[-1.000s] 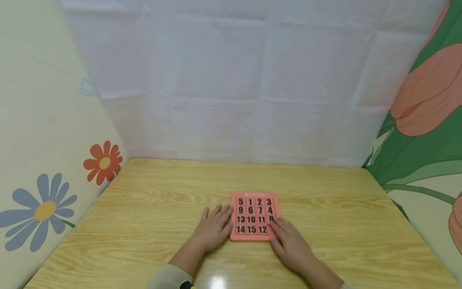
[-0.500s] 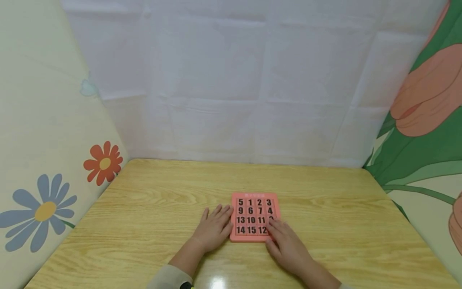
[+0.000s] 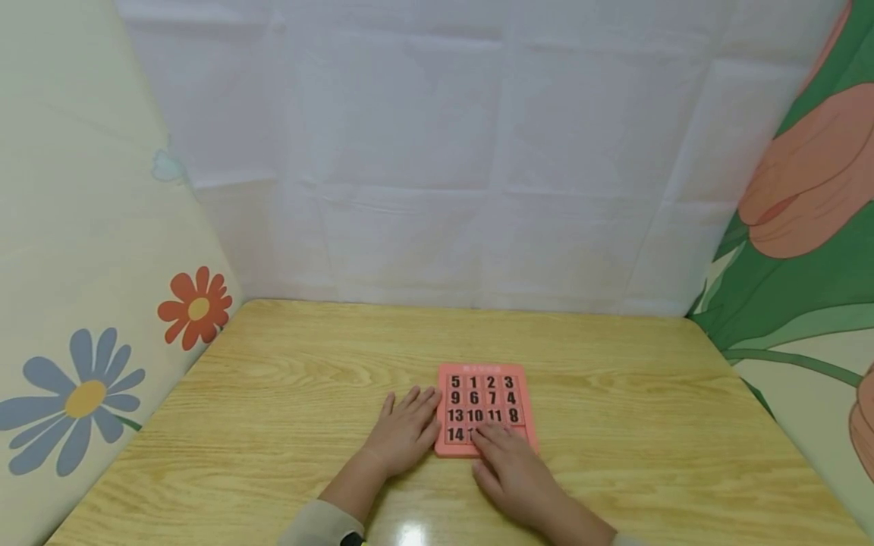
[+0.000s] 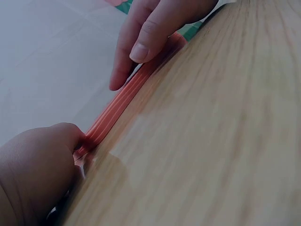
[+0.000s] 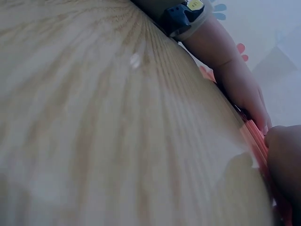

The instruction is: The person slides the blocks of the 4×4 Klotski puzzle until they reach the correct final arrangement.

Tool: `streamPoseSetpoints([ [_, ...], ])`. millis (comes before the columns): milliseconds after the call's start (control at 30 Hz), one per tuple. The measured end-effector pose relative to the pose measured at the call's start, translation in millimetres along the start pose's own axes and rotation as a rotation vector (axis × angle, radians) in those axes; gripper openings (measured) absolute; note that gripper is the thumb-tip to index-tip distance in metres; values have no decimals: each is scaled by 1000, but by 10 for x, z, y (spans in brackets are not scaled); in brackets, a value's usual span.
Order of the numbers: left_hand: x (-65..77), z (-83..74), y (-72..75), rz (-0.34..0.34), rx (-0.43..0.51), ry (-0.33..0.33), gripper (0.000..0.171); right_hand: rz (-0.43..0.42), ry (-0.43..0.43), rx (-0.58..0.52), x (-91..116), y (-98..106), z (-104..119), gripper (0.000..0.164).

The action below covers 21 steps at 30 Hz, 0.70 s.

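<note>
A pink number slide puzzle (image 3: pixel 478 450) lies flat on the wooden table, with black numbers on its square tiles. The upper three rows read 5 1 2 3, 9 6 7 4 and 13 10 11 8. In the bottom row 14 shows, while the tiles to its right are partly covered; the bottom-right spot looks plain pink. My left hand (image 3: pixel 403 436) rests along the puzzle's left edge, fingers fairly straight. My right hand (image 3: pixel 515 474) reaches over the front edge, its fingertips on the bottom row. In the left wrist view the puzzle's side (image 4: pixel 117 106) shows between both hands.
The wooden table (image 3: pixel 307 364) extends around the puzzle on all sides. A white cloth (image 3: pixel 410 152) hangs behind it. Flower-printed panels stand at the left (image 3: pixel 82 227) and right (image 3: pixel 806 318).
My right hand has slid left from the puzzle's right edge across the bottom row, uncovering the 8 tile and covering the 15 and 12. The left hand and puzzle have stayed put.
</note>
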<state>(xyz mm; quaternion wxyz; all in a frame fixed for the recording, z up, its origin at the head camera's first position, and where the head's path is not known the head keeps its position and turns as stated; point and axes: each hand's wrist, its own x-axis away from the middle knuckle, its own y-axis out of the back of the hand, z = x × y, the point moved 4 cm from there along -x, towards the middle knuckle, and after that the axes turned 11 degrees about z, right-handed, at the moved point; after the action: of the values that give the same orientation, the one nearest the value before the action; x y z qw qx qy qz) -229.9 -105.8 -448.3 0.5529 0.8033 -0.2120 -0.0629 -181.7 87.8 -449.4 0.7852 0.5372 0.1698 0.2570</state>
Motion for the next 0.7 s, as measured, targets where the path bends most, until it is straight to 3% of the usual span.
streamPoseSetpoints([
  [267,-12,9,-11,3,-9,3,52,12,70,50,-107,-79,176,48],
  [700,-21,21,-25,-5,-14,-6,52,36,68,82,-134,-93,229,50],
])
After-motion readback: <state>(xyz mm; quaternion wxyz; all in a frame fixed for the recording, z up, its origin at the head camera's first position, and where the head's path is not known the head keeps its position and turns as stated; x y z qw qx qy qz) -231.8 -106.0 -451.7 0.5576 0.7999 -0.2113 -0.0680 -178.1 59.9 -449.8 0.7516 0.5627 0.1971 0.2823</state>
